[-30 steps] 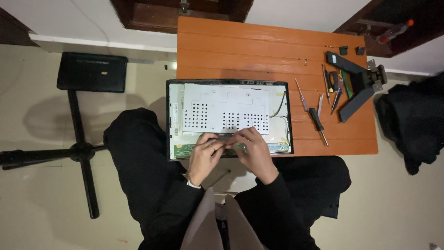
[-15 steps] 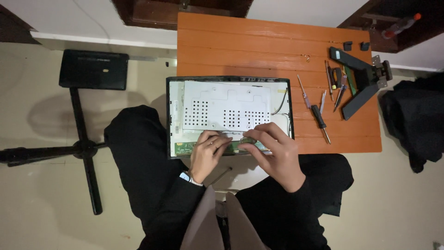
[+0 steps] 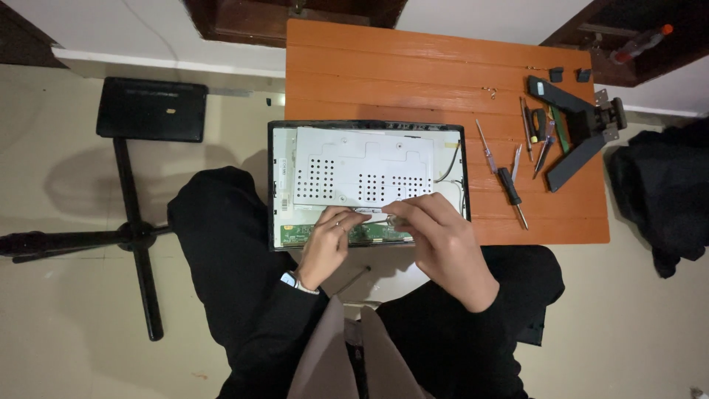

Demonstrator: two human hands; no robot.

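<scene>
A flat monitor with its back cover off point(image 3: 367, 185), showing a pale perforated metal shield plate point(image 3: 362, 166) inside a black frame, lies face down at the near left corner of the orange wooden tabletop point(image 3: 413, 66), its near edge hanging slightly past the tabletop's near edge. Along the monitor's near edge runs a narrow green circuit board strip point(image 3: 310, 235).

Both hands work at that near edge. The left hand point(image 3: 327, 244) has its fingers curled, tips pressed onto the strip just beside the shield plate; whether it pinches anything I cannot tell. The right hand point(image 3: 443, 247) lies over the near right part of the monitor, fingers bent and drawn together around a thin grey tool or cable end point(image 3: 373, 217) that points toward the left hand; the grip itself is hidden by the knuckles.

A thin dark cable point(image 3: 447, 171) loops along the monitor's right side. To the right of the monitor, well clear of the hands, lie a black-handled screwdriver point(image 3: 511, 193), a slimmer screwdriver point(image 3: 485, 148), and several small hand tools point(image 3: 538, 133) near the far right. Beside them at the right edge rests a black V-shaped monitor stand bracket point(image 3: 580, 129). A small metal hook point(image 3: 490, 91) sits alone mid-tabletop.

On the floor to the left stands a black pedestal stand with a square top point(image 3: 151, 109).
</scene>
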